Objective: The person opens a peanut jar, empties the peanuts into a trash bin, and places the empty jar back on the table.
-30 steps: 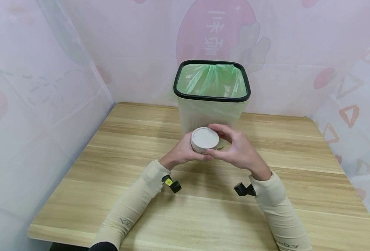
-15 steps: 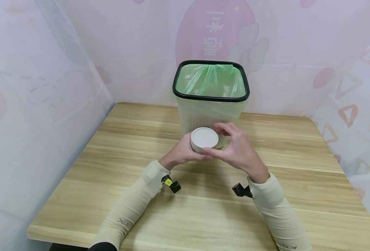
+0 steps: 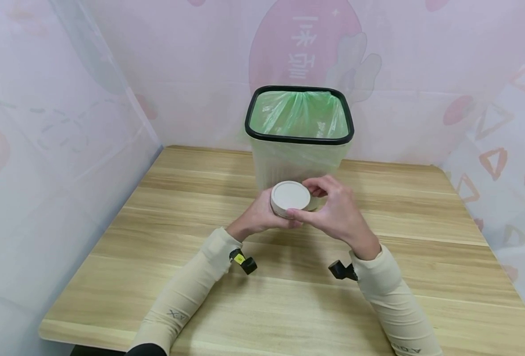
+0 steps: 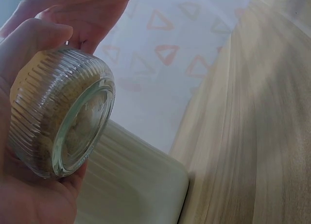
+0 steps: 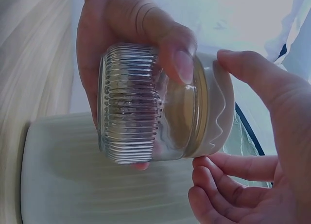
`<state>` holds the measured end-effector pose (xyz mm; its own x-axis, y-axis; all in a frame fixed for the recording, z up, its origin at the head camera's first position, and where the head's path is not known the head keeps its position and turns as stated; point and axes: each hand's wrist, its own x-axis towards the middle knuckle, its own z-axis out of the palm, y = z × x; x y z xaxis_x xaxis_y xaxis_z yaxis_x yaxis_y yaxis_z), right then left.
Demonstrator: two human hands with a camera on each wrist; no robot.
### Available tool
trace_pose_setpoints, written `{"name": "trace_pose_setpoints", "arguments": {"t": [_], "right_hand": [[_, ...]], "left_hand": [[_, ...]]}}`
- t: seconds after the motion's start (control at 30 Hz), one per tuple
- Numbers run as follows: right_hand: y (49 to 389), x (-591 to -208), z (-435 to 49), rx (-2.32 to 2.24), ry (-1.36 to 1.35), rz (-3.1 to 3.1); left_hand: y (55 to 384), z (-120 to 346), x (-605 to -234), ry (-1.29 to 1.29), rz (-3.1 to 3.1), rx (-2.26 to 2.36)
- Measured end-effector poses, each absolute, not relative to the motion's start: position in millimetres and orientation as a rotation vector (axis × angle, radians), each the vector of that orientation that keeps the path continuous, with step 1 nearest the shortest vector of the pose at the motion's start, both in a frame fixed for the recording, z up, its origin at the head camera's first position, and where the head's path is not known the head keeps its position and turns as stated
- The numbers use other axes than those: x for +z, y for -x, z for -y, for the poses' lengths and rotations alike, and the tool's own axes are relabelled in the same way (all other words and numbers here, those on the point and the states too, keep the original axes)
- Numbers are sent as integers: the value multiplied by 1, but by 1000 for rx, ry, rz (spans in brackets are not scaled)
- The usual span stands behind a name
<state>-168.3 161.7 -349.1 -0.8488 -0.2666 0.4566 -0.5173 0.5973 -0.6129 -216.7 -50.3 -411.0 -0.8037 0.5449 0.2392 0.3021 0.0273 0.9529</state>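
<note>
– Fingers of left hand (image 3: 260,215), head view?
– Clamped on jar (image 4: 63,112) in front of bin (image 3: 300,155); right hand (image 3: 340,212) pinches lid (image 3: 290,196).
– Left wrist?
– Left fingers curled round ribbed jar, base showing.
– Right wrist?
– Right thumb and fingertip on opposite lid edges.

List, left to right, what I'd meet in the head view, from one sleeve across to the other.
Left sleeve → left hand → white jar lid → right hand → right sleeve.
</note>
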Motion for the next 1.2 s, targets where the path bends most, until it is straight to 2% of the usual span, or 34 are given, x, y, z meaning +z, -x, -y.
{"name": "trace_pose_setpoints", "arguments": {"t": [0.77,1.2], "right_hand": [[171,-352,-161,1440,-882,2517],[165,-348,-160,1105,-648,2466]], "left_hand": [[217,53,-413,-922,-2090,1866],[216,51,-412,-896,-2095,1865]]}}
